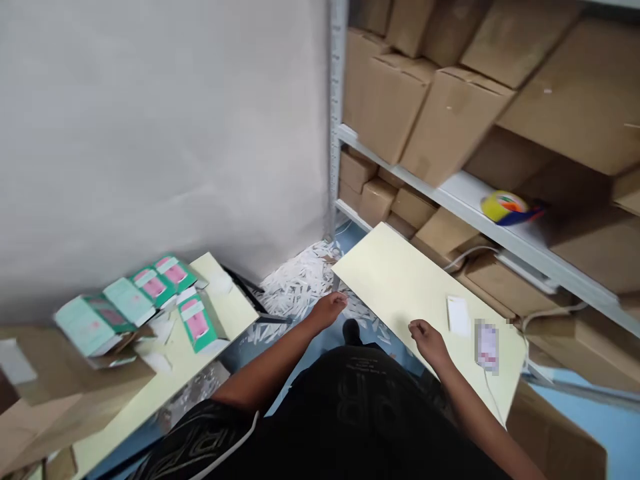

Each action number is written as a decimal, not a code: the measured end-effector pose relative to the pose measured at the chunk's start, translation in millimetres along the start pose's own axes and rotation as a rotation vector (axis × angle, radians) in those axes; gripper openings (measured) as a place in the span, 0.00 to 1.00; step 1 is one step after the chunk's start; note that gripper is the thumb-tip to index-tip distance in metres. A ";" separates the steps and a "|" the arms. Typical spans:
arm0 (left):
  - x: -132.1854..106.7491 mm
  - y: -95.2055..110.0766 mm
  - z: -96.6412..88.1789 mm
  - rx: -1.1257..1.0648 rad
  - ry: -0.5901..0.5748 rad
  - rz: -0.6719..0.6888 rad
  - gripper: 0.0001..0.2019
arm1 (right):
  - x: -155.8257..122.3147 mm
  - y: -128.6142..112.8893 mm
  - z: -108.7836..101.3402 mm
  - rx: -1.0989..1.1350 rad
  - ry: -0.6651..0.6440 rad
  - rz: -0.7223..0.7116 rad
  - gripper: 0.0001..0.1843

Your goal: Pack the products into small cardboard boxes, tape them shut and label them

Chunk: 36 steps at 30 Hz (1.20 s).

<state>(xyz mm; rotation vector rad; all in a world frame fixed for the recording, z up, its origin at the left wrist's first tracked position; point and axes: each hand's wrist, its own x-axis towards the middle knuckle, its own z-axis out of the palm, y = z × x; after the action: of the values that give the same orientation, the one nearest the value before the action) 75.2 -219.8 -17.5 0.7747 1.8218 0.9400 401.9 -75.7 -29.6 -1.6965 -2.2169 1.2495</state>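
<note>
My left hand [329, 308] hangs between the two pale yellow tables, fingers curled, just off the near corner of the right table [395, 273]; I see nothing in it. My right hand [426, 336] rests on that table's near edge in a loose fist, also with nothing visible inside. A small white card [459, 315] and a phone [487, 345] with a white cable lie on the table just right of my right hand. Green and pink boxes [150, 293] are stacked on the left table [225, 307].
White paper strips [295, 287] litter the blue floor by the grey wall. A metal shelf rack [470, 193] filled with cardboard cartons [440, 120] stands on the right, a roll of yellow tape [503, 207] on it. Cardboard boxes [50, 387] sit at far left.
</note>
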 end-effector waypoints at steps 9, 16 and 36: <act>-9.3 -29.2 -57.7 0.026 0.356 -0.192 0.14 | 146.5 -94.2 55.0 -0.120 -0.434 -0.211 0.22; -77.1 -62.7 -99.1 0.010 0.751 -0.390 0.09 | 194.1 -198.0 130.8 -0.274 -0.701 -0.546 0.20; -139.4 -242.5 -242.1 -0.015 0.787 -0.712 0.56 | 63.8 -263.2 292.6 -0.432 -0.786 -0.515 0.20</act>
<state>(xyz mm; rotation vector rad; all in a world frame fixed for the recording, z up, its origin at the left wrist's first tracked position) -121.1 -524.1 -92.7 -0.3437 2.4882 0.8085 25.2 -195.7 -80.9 -0.5976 -3.2611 1.5184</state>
